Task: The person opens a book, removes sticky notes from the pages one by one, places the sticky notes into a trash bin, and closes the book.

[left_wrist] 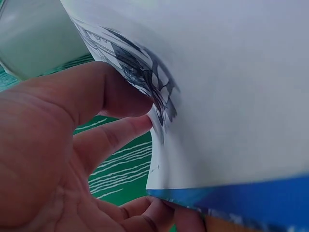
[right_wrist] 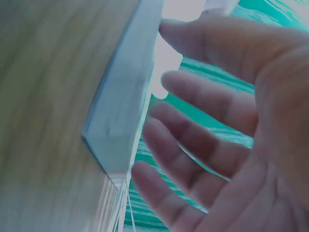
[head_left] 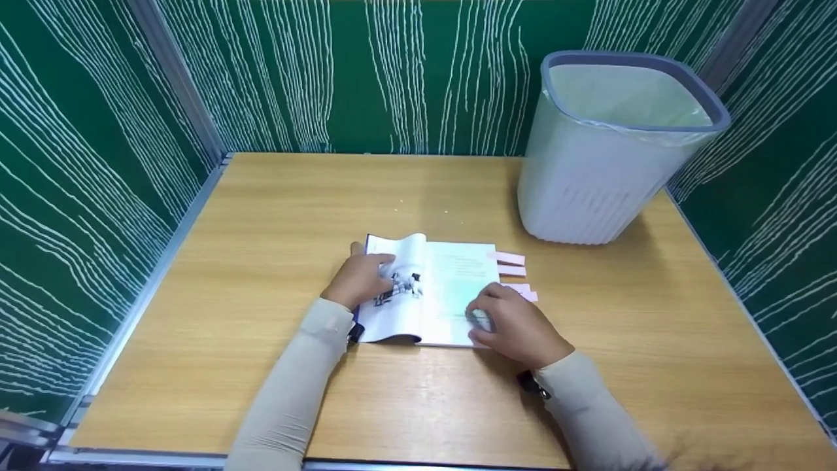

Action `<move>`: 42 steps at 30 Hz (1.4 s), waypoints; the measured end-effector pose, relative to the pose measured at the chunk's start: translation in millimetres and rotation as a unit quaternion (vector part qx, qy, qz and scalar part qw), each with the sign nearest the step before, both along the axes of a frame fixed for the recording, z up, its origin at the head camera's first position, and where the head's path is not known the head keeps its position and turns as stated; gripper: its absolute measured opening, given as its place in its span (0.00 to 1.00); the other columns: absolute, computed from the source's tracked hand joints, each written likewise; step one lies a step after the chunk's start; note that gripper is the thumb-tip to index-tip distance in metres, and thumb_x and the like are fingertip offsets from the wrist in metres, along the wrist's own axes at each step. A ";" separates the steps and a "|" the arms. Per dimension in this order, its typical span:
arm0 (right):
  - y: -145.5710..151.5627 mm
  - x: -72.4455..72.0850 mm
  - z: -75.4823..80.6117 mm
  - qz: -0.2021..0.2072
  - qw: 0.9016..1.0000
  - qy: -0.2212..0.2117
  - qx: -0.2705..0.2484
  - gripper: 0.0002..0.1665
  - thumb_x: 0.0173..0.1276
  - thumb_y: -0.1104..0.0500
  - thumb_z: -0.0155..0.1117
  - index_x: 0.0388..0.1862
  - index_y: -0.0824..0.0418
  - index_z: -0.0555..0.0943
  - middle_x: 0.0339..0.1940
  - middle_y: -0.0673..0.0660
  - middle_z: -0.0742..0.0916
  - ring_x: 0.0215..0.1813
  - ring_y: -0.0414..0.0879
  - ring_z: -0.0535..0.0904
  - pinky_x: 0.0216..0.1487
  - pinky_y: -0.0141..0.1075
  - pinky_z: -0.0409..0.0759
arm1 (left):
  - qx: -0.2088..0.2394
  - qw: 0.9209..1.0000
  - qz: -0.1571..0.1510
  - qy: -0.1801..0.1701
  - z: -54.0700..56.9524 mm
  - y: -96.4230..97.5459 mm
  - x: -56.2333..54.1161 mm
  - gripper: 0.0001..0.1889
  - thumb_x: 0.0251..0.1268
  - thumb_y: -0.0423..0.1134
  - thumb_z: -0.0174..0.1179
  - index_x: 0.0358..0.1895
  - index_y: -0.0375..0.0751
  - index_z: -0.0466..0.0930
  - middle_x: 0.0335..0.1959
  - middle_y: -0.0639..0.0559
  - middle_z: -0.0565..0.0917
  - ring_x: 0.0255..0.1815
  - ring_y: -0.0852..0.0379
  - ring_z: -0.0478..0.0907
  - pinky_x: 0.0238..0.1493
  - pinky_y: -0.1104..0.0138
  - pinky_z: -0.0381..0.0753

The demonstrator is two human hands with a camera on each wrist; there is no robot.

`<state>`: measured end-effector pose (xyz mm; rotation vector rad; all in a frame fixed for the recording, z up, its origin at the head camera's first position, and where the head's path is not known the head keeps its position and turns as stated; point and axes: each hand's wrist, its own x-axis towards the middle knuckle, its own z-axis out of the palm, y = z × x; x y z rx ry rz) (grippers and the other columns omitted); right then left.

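A book [head_left: 454, 275] lies spread open on the table, its left pages bowed upward near the fold. A dark printed picture [head_left: 409, 285] shows on the left page. My left hand [head_left: 359, 280] grips the book's left edge, thumb on the page; in the left wrist view other fingers [left_wrist: 116, 137] reach behind the sheets and blue cover [left_wrist: 260, 195]. Over the lower right page rests my right hand [head_left: 520, 327], fingers loosely bent and spread. In the right wrist view its fingertips [right_wrist: 176, 82] are beside the book's edge [right_wrist: 126, 87]; whether they touch it I cannot tell.
Pink sticky tabs [head_left: 512, 270] stick out from the book's right side. A lined white waste bin [head_left: 582, 176] with a grey rim stands at the back right. Tiny white bits [head_left: 446, 212] lie behind the book. Green walls [head_left: 353, 78] border the wooden table [head_left: 261, 216].
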<state>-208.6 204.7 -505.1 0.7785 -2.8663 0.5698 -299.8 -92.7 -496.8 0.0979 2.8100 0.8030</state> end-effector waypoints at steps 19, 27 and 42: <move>-10.9 -19.7 5.0 0.012 0.994 0.101 0.043 0.11 0.61 0.55 0.78 0.43 0.53 0.90 0.44 0.47 0.86 0.45 0.43 0.82 0.47 0.40 0.86 | 0.012 1.000 -0.001 0.006 -3.0 -5.7 -0.3 0.32 0.61 0.42 0.70 0.71 0.59 0.78 0.67 0.40 0.64 0.51 0.48 0.77 0.52 0.60 0.82; -10.4 -22.3 11.5 -0.001 0.990 0.129 0.050 0.03 0.62 0.59 0.74 0.35 0.53 0.89 0.33 0.47 0.88 0.33 0.39 0.83 0.35 0.38 0.84 | 0.022 1.000 0.001 0.004 -4.0 -5.2 -1.0 0.32 0.61 0.42 0.71 0.71 0.60 0.77 0.68 0.40 0.63 0.52 0.48 0.77 0.52 0.60 0.82; -4.9 -31.1 20.6 -0.024 0.990 0.138 -0.013 0.05 0.64 0.62 0.68 0.30 0.53 0.87 0.31 0.47 0.85 0.32 0.37 0.80 0.34 0.33 0.82 | 0.015 0.999 -0.027 0.015 -1.5 -6.2 -2.5 0.32 0.62 0.42 0.69 0.72 0.54 0.76 0.66 0.39 0.64 0.53 0.47 0.77 0.56 0.59 0.82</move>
